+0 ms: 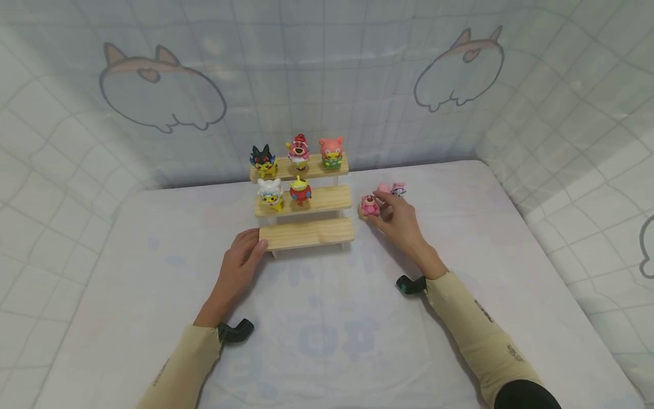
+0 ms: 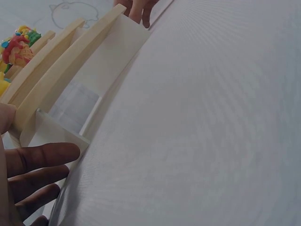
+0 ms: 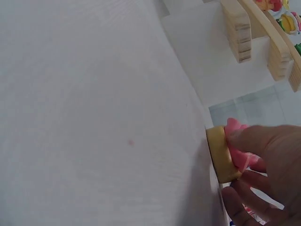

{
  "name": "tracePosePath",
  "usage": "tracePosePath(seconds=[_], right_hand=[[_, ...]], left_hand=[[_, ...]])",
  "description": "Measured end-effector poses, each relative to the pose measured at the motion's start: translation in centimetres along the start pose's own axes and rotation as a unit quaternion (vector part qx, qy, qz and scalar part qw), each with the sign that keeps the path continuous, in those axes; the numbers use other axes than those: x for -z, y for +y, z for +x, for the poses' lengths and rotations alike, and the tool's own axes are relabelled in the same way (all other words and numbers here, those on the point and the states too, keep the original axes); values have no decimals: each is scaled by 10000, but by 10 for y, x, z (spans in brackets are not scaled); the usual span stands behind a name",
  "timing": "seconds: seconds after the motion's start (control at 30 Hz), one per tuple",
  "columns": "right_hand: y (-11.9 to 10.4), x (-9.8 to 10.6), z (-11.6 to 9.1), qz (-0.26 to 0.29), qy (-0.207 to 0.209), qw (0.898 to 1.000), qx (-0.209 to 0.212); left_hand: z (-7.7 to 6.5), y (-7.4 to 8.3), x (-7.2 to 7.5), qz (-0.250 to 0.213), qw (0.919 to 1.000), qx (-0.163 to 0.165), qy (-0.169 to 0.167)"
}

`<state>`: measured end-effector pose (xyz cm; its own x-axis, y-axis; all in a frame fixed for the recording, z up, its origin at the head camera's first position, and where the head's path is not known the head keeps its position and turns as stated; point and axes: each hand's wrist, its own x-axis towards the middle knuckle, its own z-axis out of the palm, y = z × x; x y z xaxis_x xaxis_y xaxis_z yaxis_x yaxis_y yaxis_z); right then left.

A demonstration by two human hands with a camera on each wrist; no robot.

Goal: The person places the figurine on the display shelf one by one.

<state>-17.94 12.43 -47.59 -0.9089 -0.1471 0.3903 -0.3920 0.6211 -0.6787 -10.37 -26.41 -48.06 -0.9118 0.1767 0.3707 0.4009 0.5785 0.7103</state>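
A three-tier display stand with wooden shelves and white supports stands in the middle of the table. My left hand rests against its left end, thumb at the lowest shelf's edge; the left wrist view shows the other fingers fairly straight by the white side panel. To the right of the stand, my right hand pinches a pink bear figurine between thumb and fingers. Its tan base appears to be at the tabletop in the right wrist view. Just beyond this hand are two more small figurines, partly hidden.
The top shelf holds a black-eared figurine, a red-hatted one and a pink-hooded one. On the middle shelf are a white-hatted figurine and a red-suited one. A patterned curtain hangs behind the table.
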Motion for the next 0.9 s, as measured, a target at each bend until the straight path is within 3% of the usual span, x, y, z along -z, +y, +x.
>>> tracePosePath(seconds=[0.63, 0.9], right_hand=[[0, -1, 4, -8, -261, 9997, -22], [4, -5, 6, -44, -520, 9983, 259]], left_hand=[[3, 0, -1, -7, 10000, -34, 49], [1, -4, -2, 6, 9999, -46, 100]])
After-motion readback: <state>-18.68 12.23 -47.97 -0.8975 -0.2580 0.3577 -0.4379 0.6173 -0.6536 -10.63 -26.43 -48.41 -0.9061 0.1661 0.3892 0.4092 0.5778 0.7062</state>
